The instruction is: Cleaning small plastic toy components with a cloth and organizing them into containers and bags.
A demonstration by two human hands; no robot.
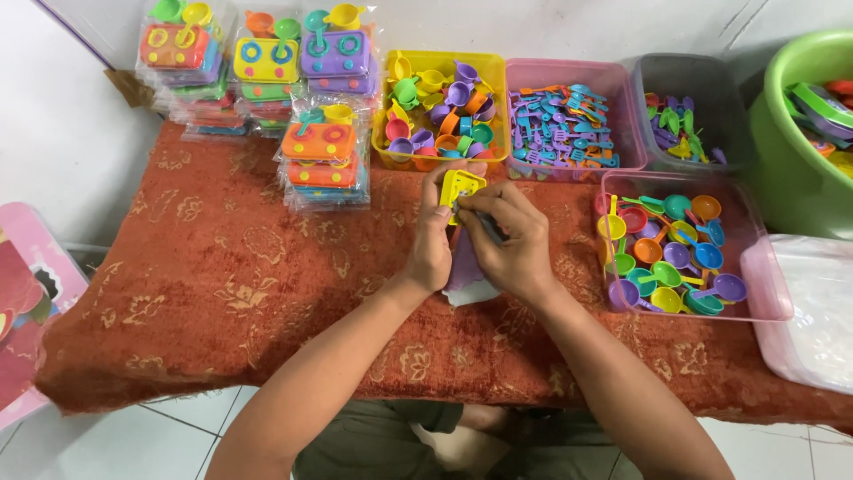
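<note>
My left hand (433, 238) and my right hand (508, 242) meet over the middle of a low table with a rust-red patterned cloth (222, 267). Together they pinch a small yellow plastic toy piece (458, 185), the left thumb against its side, the right fingers at its lower edge. Under the hands lies a purple flat piece (465, 263) on a clear plastic bag (469, 294); whether either hand also touches it is hidden.
Stacks of bagged toy stove sets (324, 151) stand at the back left. Bins line the back: yellow with small cups (442, 60), pink with utensils (569, 71), grey (684, 71). A pink bin of colourful ladles (693, 311) is right, beside a green tub (782, 169) and a lidded box (813, 311).
</note>
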